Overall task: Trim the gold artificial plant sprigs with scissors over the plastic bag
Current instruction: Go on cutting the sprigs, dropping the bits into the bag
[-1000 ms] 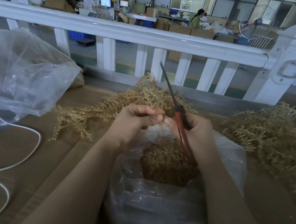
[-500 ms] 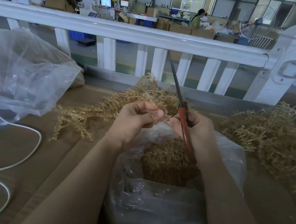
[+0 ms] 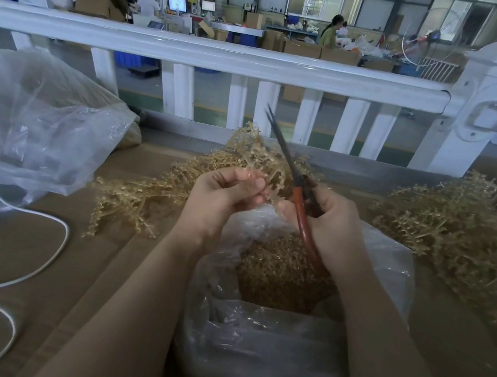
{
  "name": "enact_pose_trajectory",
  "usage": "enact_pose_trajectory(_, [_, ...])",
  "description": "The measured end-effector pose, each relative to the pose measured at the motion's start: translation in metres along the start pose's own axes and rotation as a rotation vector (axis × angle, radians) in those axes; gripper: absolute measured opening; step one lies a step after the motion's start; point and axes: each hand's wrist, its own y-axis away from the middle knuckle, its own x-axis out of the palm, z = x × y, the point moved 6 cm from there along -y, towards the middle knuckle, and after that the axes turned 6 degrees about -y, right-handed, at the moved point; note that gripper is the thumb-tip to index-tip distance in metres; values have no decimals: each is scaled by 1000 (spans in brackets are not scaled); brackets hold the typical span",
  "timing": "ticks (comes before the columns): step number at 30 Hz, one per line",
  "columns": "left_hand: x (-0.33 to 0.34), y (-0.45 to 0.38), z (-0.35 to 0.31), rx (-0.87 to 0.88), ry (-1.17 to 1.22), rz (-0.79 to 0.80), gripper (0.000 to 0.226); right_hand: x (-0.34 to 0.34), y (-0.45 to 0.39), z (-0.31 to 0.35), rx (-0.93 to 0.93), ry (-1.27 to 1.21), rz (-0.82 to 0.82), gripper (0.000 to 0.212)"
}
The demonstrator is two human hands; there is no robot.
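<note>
The plastic bag (image 3: 281, 348) sat on the table (image 3: 69, 258) nearest the person, with trimmed pieces (image 3: 276, 273) inside it and both hands above its mouth. One heap of sprigs (image 3: 149, 193) lay behind and left of it, another heap (image 3: 460, 233) to its right. Farther left sat a second bag (image 3: 30, 130) with a cord (image 3: 47, 255) before it, and a railing (image 3: 215, 54) stood behind all.

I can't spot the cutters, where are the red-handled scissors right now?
In the head view, the red-handled scissors sit centre frame in the right hand, blades pointing up toward the white railing.

white railing (image 3: 215, 56), white cord (image 3: 46, 258), cardboard boxes (image 3: 303, 48)
</note>
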Motion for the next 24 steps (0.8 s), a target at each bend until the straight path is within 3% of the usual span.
enact_pose_trajectory(3, [-3,-1,0,5,19,-15,15,-4,2,-2,26,169,-45,39])
enact_pose_trajectory(6, [-3,0,0,8,14,-16,7,-6,4,0,-32,361,-69,51])
enact_pose_trajectory(11, [-4,-1,-2,10,30,-15,8,0,6,3,-131,471,-27,67])
enact_pose_trajectory(21, [-6,-1,2,-10,61,-8,40,3,4,1,-181,638,2,63])
enact_pose_trajectory(24, [-5,-2,3,-17,71,4,38,3,4,3,-201,678,-15,62])
